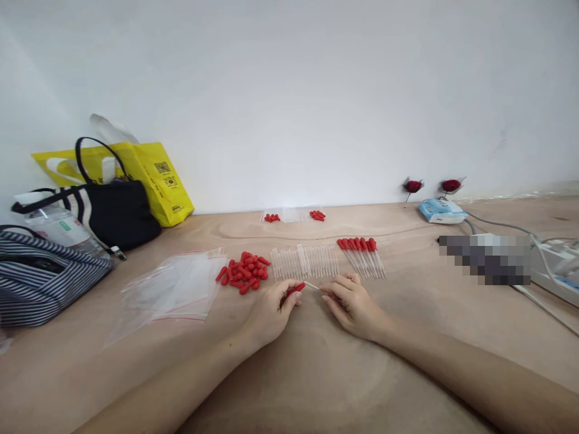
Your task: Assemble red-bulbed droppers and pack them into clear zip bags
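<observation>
My left hand (277, 306) is closed on a red rubber bulb (296, 289), its narrow end pointing right. Between the thumb and fingers of my right hand (350, 304) is a thin clear dropper tube (313, 286), whose tip lies close to the bulb; I cannot tell whether they touch. Just beyond my hands lies a row of bare clear tubes (304, 262). A pile of red bulbs (244, 272) rests left of that row. To its right, several droppers with red bulbs fitted (362, 256) lie side by side.
Clear plastic zip bags (181, 286) are spread at the left. Packed bags (294, 215) with red bulbs lie by the wall. A striped bag (49, 277), a black bag (122, 211) and a yellow bag (169, 181) stand far left. A tissue pack (442, 211) and cables (511, 223) are at right.
</observation>
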A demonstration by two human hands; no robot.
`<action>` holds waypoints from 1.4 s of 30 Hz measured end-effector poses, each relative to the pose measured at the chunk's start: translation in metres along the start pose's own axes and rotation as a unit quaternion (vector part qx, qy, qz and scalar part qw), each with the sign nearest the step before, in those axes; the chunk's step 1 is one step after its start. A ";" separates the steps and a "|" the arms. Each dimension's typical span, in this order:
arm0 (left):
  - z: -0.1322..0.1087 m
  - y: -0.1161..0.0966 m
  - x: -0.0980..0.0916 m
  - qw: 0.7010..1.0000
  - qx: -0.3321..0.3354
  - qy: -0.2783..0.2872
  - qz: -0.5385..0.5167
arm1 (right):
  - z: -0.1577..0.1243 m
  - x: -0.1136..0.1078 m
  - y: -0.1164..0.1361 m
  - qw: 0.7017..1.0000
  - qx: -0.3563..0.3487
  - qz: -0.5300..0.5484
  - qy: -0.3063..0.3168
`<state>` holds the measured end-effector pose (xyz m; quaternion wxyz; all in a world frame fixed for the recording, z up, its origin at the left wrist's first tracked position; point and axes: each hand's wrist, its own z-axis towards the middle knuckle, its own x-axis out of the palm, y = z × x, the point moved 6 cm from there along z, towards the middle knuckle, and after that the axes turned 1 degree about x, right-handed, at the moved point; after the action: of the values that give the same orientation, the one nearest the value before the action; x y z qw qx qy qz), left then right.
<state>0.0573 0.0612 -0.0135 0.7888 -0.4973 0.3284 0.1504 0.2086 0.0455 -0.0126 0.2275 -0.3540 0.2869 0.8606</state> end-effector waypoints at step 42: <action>-0.009 -0.022 0.009 0.975 0.191 0.045 0.101 | -0.003 0.004 0.007 0.995 -0.048 -0.001 0.086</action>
<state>0.0733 0.0418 -0.0071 0.8342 -0.3077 0.4352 0.1412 0.2030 0.0391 -0.0151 0.1860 -0.4373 0.2633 0.8396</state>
